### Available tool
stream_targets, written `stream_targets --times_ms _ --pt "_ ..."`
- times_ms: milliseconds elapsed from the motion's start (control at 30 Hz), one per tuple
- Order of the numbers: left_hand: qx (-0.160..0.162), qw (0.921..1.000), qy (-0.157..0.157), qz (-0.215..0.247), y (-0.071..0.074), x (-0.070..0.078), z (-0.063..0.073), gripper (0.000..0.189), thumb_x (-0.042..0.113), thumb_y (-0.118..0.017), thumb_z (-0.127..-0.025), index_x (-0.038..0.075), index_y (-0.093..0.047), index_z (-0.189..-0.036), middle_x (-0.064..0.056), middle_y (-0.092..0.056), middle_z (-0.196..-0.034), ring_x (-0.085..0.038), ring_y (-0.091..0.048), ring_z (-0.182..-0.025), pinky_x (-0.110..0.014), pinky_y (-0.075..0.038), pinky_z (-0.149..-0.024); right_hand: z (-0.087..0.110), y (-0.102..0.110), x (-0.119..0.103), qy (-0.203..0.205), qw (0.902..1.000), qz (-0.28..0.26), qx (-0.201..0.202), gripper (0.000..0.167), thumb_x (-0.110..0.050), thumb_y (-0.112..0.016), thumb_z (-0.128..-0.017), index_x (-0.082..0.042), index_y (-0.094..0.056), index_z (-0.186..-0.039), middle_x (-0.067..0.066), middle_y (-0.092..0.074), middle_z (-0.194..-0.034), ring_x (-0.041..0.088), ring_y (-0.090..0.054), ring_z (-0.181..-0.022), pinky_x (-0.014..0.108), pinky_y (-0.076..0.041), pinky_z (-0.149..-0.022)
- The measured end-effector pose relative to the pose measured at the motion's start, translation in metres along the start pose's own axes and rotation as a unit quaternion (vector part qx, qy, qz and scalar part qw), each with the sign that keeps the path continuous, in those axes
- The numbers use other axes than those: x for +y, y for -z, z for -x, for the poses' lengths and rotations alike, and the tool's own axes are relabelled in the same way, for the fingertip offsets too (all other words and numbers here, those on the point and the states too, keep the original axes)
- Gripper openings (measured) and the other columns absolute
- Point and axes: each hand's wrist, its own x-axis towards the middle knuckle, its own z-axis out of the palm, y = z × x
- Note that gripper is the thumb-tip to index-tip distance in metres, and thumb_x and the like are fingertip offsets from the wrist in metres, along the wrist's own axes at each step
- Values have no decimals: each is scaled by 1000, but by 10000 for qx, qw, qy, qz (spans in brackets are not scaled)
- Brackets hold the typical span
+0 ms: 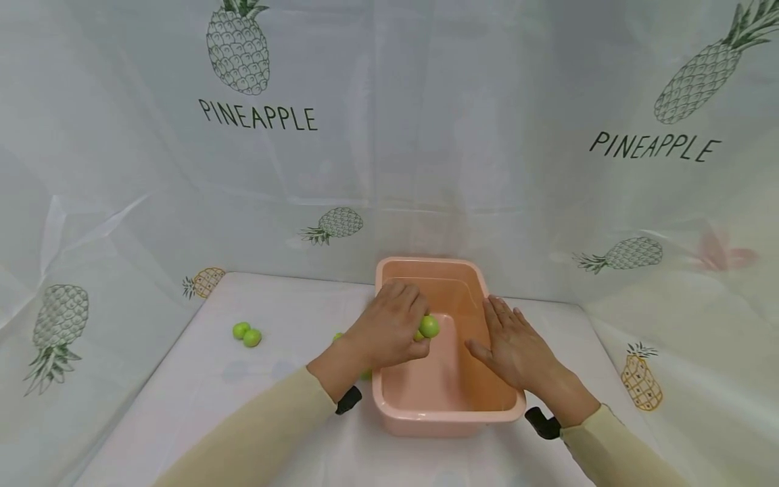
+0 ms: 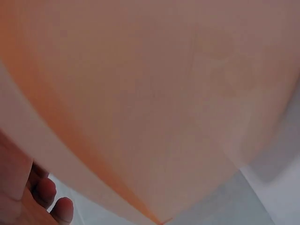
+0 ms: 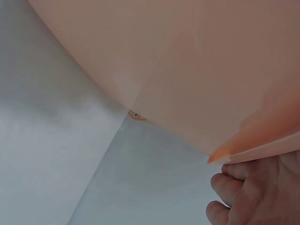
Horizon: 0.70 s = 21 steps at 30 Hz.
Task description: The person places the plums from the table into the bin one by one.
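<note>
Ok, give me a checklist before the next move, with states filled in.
1. Left hand holding small round green fruits: ok, at least two show.
2. Left hand above the rectangular pink plastic basin: ok.
3. Basin upright: ok.
4. Right hand at the basin's right rim: ok.
5. Basin floor beneath the left hand clear: cannot tell, the hand hides it.
6. White tabletop left of the basin free of fruits: not ok, at least two lie there.

Basin (image 1: 450, 416): smooth, glossy plastic. Fruit (image 1: 429, 327): smooth, shiny. Backdrop (image 1: 462, 169): creased, glossy plastic sheet. Sleeves (image 1: 255, 433): matt, probably cloth.
</note>
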Motion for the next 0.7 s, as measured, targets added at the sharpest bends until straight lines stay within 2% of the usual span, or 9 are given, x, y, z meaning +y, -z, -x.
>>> stream_targets --times_ms 100,233,433,700 --pt "-227 9997 58 -30 -3 3 -1 27 34 -71 -83 14 -59 -98 1 -50 -94 -20 -45 -93 -37 -40 -92 1 0 -1 -2 10000 -16 14 87 -51 -54 -106 13 -28 -159 33 -29 -166 49 -29 -155 64 -26 -124" --pt "-532 9982 138 -238 -6 7 -2 28 37 -69 -85 15 -60 -100 2 -50 -95 -19 -43 -92 -33 -39 -88 1 0 -1 -2 10000 -16 18 86 -50 -54 -106 13 -29 -159 33 -29 -166 49 -30 -155 63 -26 -124" --pt "-692 9969 169 -347 -12 11 -1 29 40 -69 -85 16 -58 -99 3 -47 -91 -17 -38 -86 -29 -33 -80 2 0 0 -32 10000 -50 6 86 -51 -53 -106 13 -29 -159 33 -29 -167 48 -30 -155 64 -26 -124" --pt "-767 9957 232 -456 -20 13 0 29 41 -69 -86 17 -56 -96 4 -45 -90 -17 -38 -85 -29 -32 -78 1 1 0 -14 10000 -90 10 86 -49 -54 -106 13 -29 -159 33 -29 -167 49 -30 -155 64 -26 -124"
